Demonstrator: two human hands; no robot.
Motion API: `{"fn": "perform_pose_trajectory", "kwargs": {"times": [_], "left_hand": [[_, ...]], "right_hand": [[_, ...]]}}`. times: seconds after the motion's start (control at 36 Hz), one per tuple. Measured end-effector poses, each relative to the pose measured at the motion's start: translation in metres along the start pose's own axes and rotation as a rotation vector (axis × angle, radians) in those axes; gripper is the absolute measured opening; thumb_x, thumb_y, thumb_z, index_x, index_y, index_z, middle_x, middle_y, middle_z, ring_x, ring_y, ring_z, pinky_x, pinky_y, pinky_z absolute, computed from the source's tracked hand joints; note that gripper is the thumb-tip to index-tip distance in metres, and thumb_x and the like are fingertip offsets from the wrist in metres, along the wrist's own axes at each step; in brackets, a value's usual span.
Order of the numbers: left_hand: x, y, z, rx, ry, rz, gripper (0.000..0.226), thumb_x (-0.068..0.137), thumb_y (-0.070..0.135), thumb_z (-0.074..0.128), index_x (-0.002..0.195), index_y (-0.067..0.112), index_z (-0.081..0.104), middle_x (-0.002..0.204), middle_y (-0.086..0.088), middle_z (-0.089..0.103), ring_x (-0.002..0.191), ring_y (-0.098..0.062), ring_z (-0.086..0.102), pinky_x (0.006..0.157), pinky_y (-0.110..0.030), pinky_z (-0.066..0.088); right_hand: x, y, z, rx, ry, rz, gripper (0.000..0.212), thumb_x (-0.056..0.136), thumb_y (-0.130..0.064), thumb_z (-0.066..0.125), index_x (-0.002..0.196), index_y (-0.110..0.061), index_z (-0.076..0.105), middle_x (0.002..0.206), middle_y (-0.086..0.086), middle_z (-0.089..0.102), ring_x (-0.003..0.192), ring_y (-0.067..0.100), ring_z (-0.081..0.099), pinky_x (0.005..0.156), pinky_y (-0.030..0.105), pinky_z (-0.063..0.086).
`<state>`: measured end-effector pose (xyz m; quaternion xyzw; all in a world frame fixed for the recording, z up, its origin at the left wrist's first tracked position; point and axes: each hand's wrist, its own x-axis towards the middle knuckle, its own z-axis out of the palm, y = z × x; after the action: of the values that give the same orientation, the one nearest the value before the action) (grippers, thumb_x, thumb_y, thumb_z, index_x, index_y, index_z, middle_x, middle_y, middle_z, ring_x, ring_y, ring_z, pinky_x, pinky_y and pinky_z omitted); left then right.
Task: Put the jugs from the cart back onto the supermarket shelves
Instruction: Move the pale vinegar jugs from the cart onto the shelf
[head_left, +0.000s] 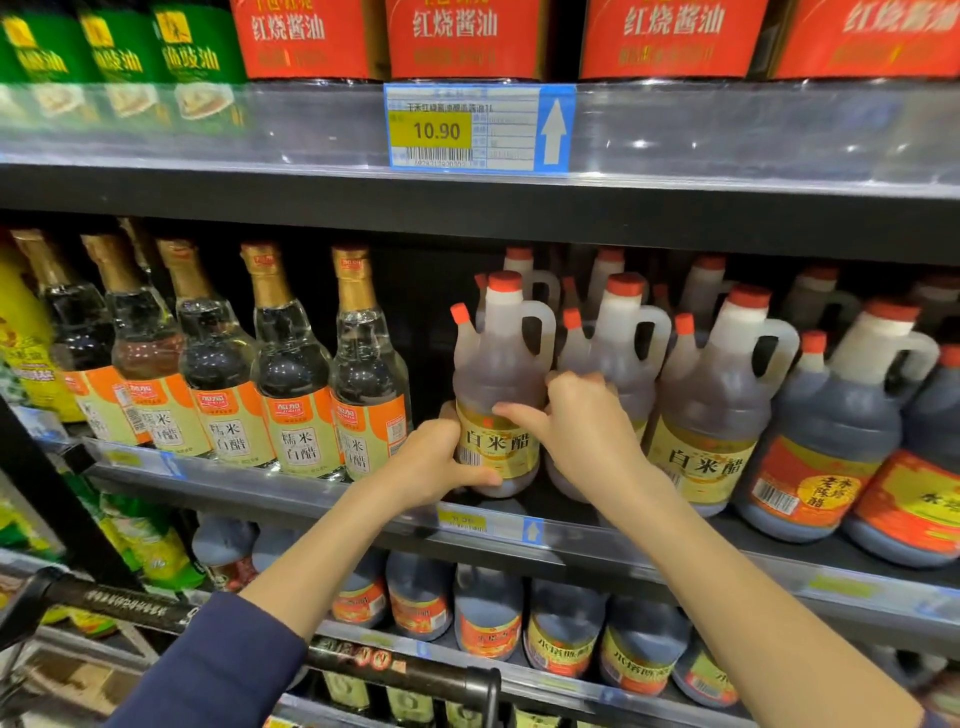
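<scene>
A brown vinegar jug (496, 374) with a red cap, a side handle and a yellow label stands at the front edge of the middle shelf (332, 491). My left hand (439, 465) grips its lower left side, thumb curled under the label. My right hand (582, 421) wraps its right side, with the thumb lying across the label. Matching jugs (719, 395) stand directly to its right and behind it. The cart's handle (124, 605) crosses the bottom left; the cart's contents are hidden.
Tall clear bottles (291, 364) with gold necks line the shelf left of the jug, with a dark gap between. Darker jugs with orange labels (821, 447) fill the right. The shelf above carries red-labelled containers (462, 36) and a price tag (478, 127). More jugs (488, 613) sit below.
</scene>
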<state>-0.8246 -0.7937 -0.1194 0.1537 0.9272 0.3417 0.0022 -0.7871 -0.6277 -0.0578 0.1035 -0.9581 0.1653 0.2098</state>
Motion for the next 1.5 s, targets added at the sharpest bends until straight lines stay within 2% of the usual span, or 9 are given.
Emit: {"fn": "perform_pose_trajectory", "kwargs": {"times": [0.22,0.5,0.67,0.78,0.89,1.03,1.14,1.31,1.5], "left_hand": [[-0.007,0.002,0.002,-0.085,-0.045,-0.043,0.073,0.069,0.040,0.082,0.126,0.016,0.044,0.120,0.002,0.059,0.105,-0.009,0.058,0.084,-0.020,0.049],[-0.013,0.032,0.034,0.087,0.434,-0.227,0.078,0.062,0.061,0.078,0.114,0.013,0.046,0.095,0.004,0.062,0.094,-0.019,0.063,0.065,-0.029,0.044],[-0.008,0.026,0.025,0.012,0.320,-0.162,0.073,0.063,0.048,0.083,0.113,0.007,0.049,0.091,0.004,0.062,0.087,-0.013,0.061,0.065,-0.022,0.043],[-0.005,0.021,0.020,-0.067,0.262,-0.141,0.076,0.063,0.041,0.085,0.119,0.007,0.046,0.101,0.001,0.064,0.095,-0.014,0.060,0.072,-0.020,0.041],[-0.004,0.022,0.020,-0.071,0.260,-0.155,0.076,0.064,0.040,0.085,0.120,0.007,0.045,0.106,-0.002,0.065,0.099,-0.017,0.061,0.071,-0.020,0.041],[-0.006,0.031,0.026,-0.050,0.324,-0.189,0.077,0.064,0.041,0.085,0.119,0.007,0.044,0.106,-0.004,0.065,0.101,-0.020,0.062,0.070,-0.021,0.040],[-0.006,0.034,0.032,-0.028,0.368,-0.218,0.077,0.063,0.044,0.085,0.117,0.006,0.045,0.105,-0.005,0.066,0.101,-0.022,0.063,0.069,-0.024,0.041],[-0.007,0.034,0.032,-0.015,0.378,-0.215,0.078,0.063,0.046,0.084,0.117,0.007,0.044,0.102,-0.005,0.066,0.098,-0.022,0.064,0.067,-0.024,0.042],[-0.010,0.028,0.021,0.008,0.240,-0.204,0.071,0.065,0.054,0.079,0.112,0.010,0.049,0.091,0.005,0.062,0.089,-0.014,0.061,0.068,-0.027,0.047]], "right_hand": [[-0.001,0.002,-0.003,0.018,-0.028,0.049,0.056,0.087,-0.057,0.052,0.105,-0.005,0.060,0.098,0.015,0.063,0.097,0.031,0.058,0.079,0.035,0.048],[0.015,-0.011,-0.022,-0.077,-0.133,0.034,0.059,0.084,-0.061,0.054,0.112,-0.009,0.057,0.107,0.008,0.058,0.101,0.024,0.057,0.082,0.031,0.047],[0.019,-0.023,-0.031,-0.148,-0.231,-0.007,0.051,0.091,-0.052,0.050,0.116,-0.007,0.055,0.084,0.000,0.037,0.086,0.016,0.044,0.073,0.025,0.036],[0.022,-0.033,-0.032,-0.137,-0.362,0.012,0.042,0.095,-0.043,0.049,0.114,-0.005,0.053,0.093,0.005,0.039,0.105,0.027,0.055,0.086,0.033,0.044],[0.016,-0.029,-0.037,-0.160,-0.327,-0.015,0.027,0.098,-0.038,0.046,0.094,-0.011,0.043,0.092,0.008,0.040,0.093,0.026,0.049,0.075,0.032,0.036],[0.030,-0.032,-0.039,-0.211,-0.416,0.029,0.050,0.094,-0.043,0.052,0.126,-0.004,0.047,0.107,0.010,0.049,0.107,0.028,0.052,0.076,0.032,0.038],[0.025,-0.026,-0.042,-0.159,-0.389,0.006,0.025,0.097,-0.033,0.051,0.098,-0.008,0.044,0.095,0.012,0.041,0.087,0.027,0.047,0.072,0.033,0.036],[0.039,-0.028,-0.037,-0.183,-0.426,0.075,0.059,0.092,-0.045,0.055,0.133,-0.004,0.040,0.127,0.012,0.049,0.123,0.032,0.043,0.091,0.036,0.039],[0.018,-0.016,-0.035,-0.192,-0.274,-0.017,0.049,0.092,-0.046,0.053,0.122,-0.007,0.052,0.119,0.010,0.054,0.110,0.026,0.054,0.080,0.029,0.041]]}}
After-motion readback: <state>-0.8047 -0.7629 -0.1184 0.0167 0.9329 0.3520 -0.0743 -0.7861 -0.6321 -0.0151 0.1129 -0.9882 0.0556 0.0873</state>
